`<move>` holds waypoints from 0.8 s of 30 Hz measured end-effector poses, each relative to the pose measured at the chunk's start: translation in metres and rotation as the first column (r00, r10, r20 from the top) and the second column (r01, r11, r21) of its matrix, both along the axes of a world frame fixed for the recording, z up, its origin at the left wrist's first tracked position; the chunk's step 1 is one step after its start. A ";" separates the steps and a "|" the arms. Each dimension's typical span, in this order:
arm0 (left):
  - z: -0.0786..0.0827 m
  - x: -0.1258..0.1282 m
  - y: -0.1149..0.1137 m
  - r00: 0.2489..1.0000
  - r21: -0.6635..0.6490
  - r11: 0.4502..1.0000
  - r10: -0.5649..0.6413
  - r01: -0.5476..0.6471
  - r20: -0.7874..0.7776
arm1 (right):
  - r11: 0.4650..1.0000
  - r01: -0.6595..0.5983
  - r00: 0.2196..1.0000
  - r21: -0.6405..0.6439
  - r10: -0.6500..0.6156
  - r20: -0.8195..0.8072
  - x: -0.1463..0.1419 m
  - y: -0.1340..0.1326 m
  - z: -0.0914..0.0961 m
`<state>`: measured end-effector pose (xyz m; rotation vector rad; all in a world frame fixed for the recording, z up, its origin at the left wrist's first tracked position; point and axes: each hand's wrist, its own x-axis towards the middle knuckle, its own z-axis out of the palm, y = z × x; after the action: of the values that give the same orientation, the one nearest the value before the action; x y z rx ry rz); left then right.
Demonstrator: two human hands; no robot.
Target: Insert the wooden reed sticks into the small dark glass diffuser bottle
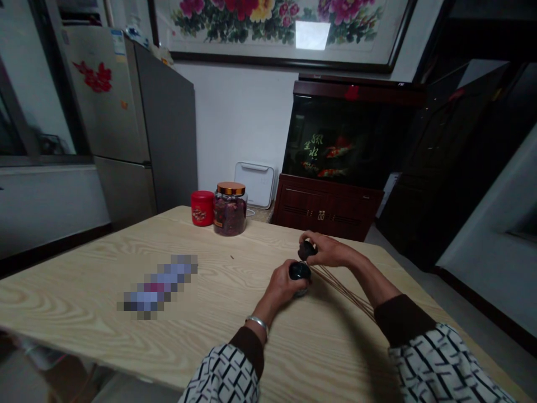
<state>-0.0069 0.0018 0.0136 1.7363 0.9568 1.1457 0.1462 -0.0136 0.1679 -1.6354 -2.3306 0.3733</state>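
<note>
Head view; hands (279, 288) hold wooden sticks (344, 288) slanting down-right.

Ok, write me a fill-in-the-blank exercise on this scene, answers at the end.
A silver bangle sits on the person's ____ wrist. The ____ hand, on a dark round piece, sits above the other hand, which grips a dark rounded object. Thin wooden sticks trail away from between them. A ____ tin stands beside the glass jar on the table.

Missing words: left; right; red.
</note>
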 end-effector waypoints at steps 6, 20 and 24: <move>-0.005 0.000 0.001 1.000 0.029 0.999 0.014 -0.014 0.006 | 0.986 0.165 0.708 -0.004 -0.121 -0.695 0.027 -0.041 -0.063; -0.002 -0.002 -0.005 1.000 -0.020 1.000 0.003 -0.003 0.006 | 0.904 0.419 0.797 0.086 -0.321 -0.512 0.049 -0.095 -0.155; -0.004 -0.001 -0.006 0.999 -0.017 0.999 -0.036 0.037 0.034 | 0.796 0.588 0.805 0.147 -0.556 -0.207 0.092 -0.069 -0.139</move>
<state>-0.0084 -0.0040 0.0091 1.7086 0.9083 1.1365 0.2384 -0.0822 0.0284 -2.0128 -1.5815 0.1113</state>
